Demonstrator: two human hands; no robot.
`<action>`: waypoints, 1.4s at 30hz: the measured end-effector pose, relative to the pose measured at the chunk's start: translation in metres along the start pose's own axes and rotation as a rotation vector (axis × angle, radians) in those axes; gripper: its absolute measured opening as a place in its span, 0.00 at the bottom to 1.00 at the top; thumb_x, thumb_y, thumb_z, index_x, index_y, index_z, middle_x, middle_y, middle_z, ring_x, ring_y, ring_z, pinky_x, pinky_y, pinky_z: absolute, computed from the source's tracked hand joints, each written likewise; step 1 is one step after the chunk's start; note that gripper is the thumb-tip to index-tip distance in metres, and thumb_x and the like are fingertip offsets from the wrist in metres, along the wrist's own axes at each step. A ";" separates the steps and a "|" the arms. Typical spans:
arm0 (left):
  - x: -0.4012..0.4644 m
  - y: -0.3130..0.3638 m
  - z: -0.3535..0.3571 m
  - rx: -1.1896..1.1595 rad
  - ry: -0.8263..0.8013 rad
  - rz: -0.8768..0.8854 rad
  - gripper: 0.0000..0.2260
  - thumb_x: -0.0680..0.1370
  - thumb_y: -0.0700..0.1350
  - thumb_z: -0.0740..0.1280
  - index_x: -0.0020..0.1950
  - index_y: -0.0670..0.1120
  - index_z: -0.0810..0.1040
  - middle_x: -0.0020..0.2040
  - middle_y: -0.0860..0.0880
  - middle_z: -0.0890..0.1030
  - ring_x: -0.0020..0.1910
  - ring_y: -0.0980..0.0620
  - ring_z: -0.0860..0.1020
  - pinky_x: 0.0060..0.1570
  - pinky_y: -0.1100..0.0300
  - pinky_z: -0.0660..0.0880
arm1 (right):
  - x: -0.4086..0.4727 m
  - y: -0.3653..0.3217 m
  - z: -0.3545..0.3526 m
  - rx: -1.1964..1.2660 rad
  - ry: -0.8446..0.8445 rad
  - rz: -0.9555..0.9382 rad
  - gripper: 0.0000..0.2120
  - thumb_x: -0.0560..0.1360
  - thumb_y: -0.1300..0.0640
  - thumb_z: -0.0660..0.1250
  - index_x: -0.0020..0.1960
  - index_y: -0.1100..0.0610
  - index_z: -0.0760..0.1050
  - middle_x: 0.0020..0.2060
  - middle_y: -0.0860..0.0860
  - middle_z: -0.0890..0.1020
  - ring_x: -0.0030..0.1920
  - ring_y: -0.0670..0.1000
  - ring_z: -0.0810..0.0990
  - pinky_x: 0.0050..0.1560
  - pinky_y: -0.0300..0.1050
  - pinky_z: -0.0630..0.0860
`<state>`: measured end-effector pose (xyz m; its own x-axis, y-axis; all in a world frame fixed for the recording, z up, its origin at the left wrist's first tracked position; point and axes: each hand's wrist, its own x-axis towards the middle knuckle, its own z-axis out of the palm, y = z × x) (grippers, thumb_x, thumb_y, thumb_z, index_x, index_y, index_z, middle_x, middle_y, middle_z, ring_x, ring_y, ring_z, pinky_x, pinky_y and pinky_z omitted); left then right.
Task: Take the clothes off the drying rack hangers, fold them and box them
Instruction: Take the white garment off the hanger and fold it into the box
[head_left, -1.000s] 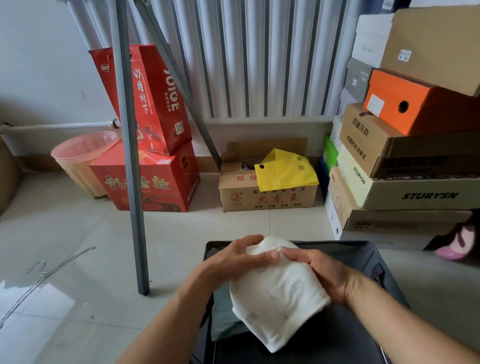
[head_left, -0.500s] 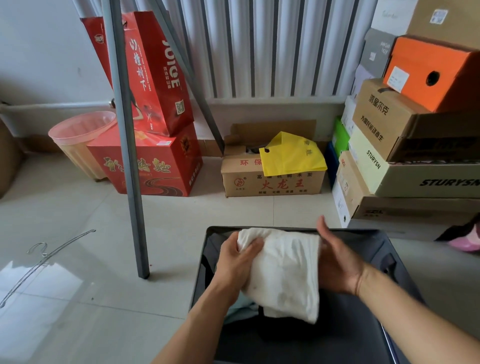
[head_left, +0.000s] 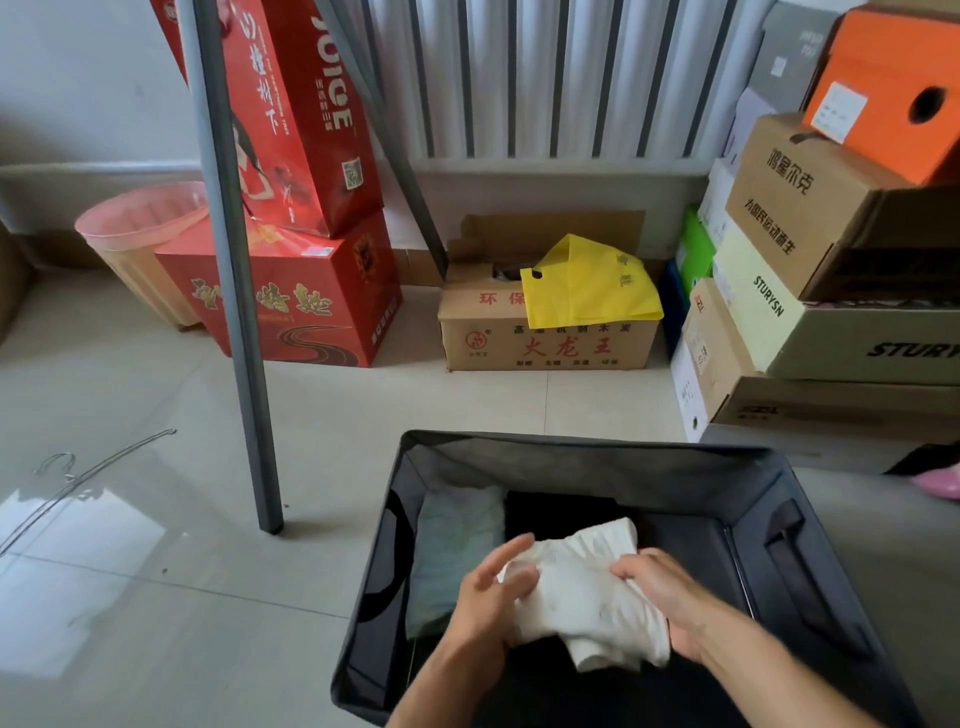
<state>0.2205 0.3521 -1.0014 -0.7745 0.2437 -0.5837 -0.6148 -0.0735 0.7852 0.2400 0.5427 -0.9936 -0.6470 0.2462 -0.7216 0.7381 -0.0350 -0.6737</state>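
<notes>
Hands first, left to right: left hand (head_left: 485, 597) half open, fingers spread and blurred, palm against the near-left edge of the folded white garment (head_left: 582, 597) rather than clamped on it; right hand (head_left: 657, 590) curled over the garment's right side, fingers pressing cloth down. Bundle low inside the dark fabric box (head_left: 587, 457), over black clothing (head_left: 561, 512), just right of a folded pale green piece (head_left: 457, 540) beyond the left hand. Likely trouble: with so loose a left grip, fold springing open on release, loose lower corner trailing, bundle sliding sideways onto the green piece. Far left of the hands, wire hanger (head_left: 88, 478) on the floor, a trip risk beside the rack leg (head_left: 234, 291).
</notes>
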 end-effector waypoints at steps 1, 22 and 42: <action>0.004 0.001 -0.003 0.014 0.006 -0.014 0.24 0.64 0.41 0.71 0.60 0.48 0.81 0.50 0.43 0.82 0.42 0.51 0.80 0.43 0.59 0.79 | 0.002 -0.001 0.003 0.003 -0.015 -0.018 0.02 0.77 0.63 0.63 0.50 0.62 0.73 0.42 0.59 0.82 0.39 0.56 0.82 0.34 0.42 0.76; 0.089 0.017 -0.081 0.437 0.482 0.108 0.30 0.75 0.33 0.59 0.76 0.50 0.62 0.71 0.45 0.70 0.62 0.48 0.74 0.61 0.58 0.73 | 0.098 -0.022 0.137 0.161 0.040 -0.161 0.11 0.77 0.71 0.60 0.50 0.59 0.77 0.43 0.58 0.83 0.44 0.59 0.83 0.48 0.53 0.80; 0.024 0.019 -0.069 0.036 0.282 0.132 0.33 0.66 0.66 0.70 0.67 0.51 0.75 0.58 0.51 0.83 0.56 0.52 0.81 0.57 0.54 0.77 | 0.097 -0.113 0.117 -0.346 -0.878 -0.205 0.12 0.76 0.69 0.64 0.55 0.61 0.81 0.44 0.57 0.85 0.40 0.51 0.84 0.42 0.42 0.81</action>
<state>0.1795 0.2899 -1.0147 -0.8613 -0.0438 -0.5063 -0.5042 -0.0510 0.8621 0.0711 0.4573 -1.0064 -0.5781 -0.6011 -0.5517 0.5199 0.2497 -0.8169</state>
